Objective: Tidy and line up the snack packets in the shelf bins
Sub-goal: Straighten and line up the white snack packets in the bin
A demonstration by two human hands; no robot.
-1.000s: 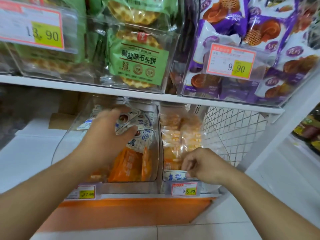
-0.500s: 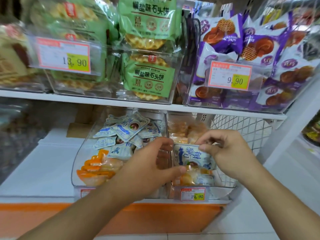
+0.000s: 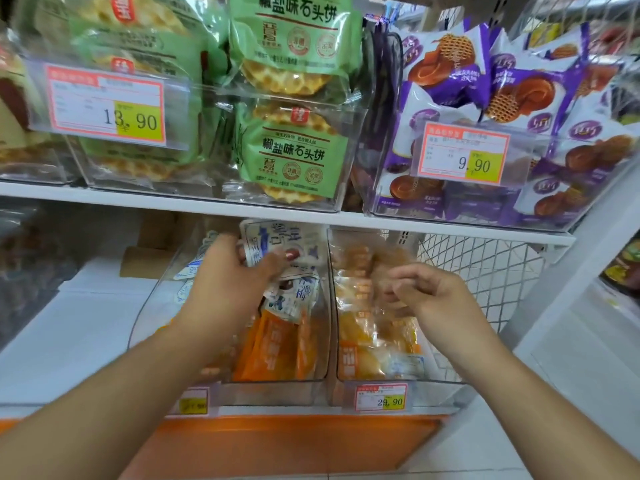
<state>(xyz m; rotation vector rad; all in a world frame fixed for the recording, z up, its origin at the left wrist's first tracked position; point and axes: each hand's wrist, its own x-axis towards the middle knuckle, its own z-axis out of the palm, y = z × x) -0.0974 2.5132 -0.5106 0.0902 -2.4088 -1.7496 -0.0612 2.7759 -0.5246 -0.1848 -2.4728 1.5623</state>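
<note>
A: What is nearest to the camera?
B: Two bare forearms reach to the lower shelf. In front is a price tag [image 3: 381, 396] that reads 29,90.
A: And the hands?
B: The left hand [image 3: 239, 271] holds a white and blue packet [image 3: 277, 242] over the left clear bin [image 3: 277, 386], with fingers and thumb curled on it. More such packets lie there on orange packets [image 3: 273, 351].
A: The right one?
B: The right hand [image 3: 429, 292] hovers over the right bin [image 3: 446, 386] of yellow packets [image 3: 367, 341], its fingers loosely bent. It is blurred, but it seems to hold nothing.
A: And farther?
B: On the upper shelf stand green biscuit packs [image 3: 294, 150] and purple cake packs [image 3: 519, 88].
</note>
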